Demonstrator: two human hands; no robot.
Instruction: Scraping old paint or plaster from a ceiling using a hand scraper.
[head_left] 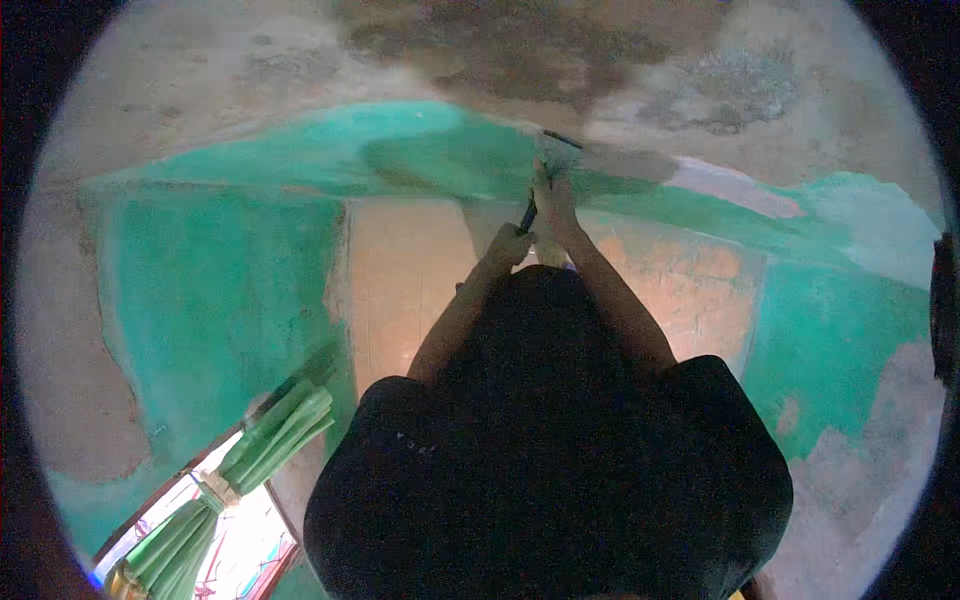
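A long-handled scraper (527, 216) is held out ahead of me in both hands. My left hand (511, 245) is wrapped round the lower end of its dark handle. Farther up, close to the blade, my right hand (557, 202) is closed on the same tool. The wide dark-edged blade (562, 140) is at the upper edge of a green painted band (430, 150), where bare grey-brown plaster (500, 85) begins. Whether the blade presses on the surface I cannot tell. My fingers are partly in shadow.
Green painted panels (225, 290) with rough, peeled edges lie on both sides of a peach-coloured panel (405, 280). At the lower left, a tied green curtain (275, 440) hangs across a bright window (245, 530). A dark object (943, 310) stands at the right rim.
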